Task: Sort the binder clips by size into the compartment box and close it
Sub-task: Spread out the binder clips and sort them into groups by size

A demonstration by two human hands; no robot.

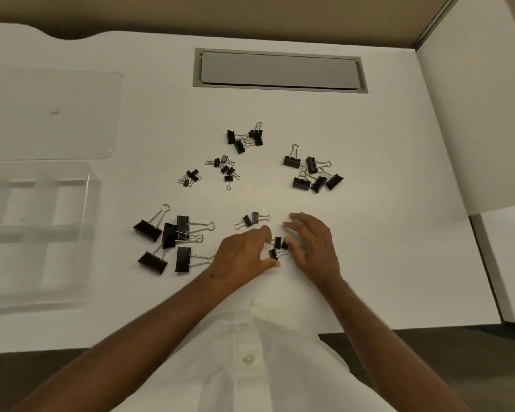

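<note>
Black binder clips lie in loose groups on the white table. The largest clips (173, 237) sit at the near left, medium clips (314, 173) at the right, smaller ones (244, 138) at the back, and the smallest (225, 171) in the middle. A clear compartment box (87, 203) stands open at the left, its compartments empty, its lid (60, 114) lying flat behind it. My left hand (241, 257) and my right hand (312, 245) curl around a few small clips (277, 248) between their fingertips. Whether either hand grips one is unclear. Two more clips (250, 220) lie just beyond.
A grey cable hatch (280, 71) is set into the table at the back. A white partition (482, 114) rises at the right. The table's front edge (399, 327) runs close to my white shirt (250, 367).
</note>
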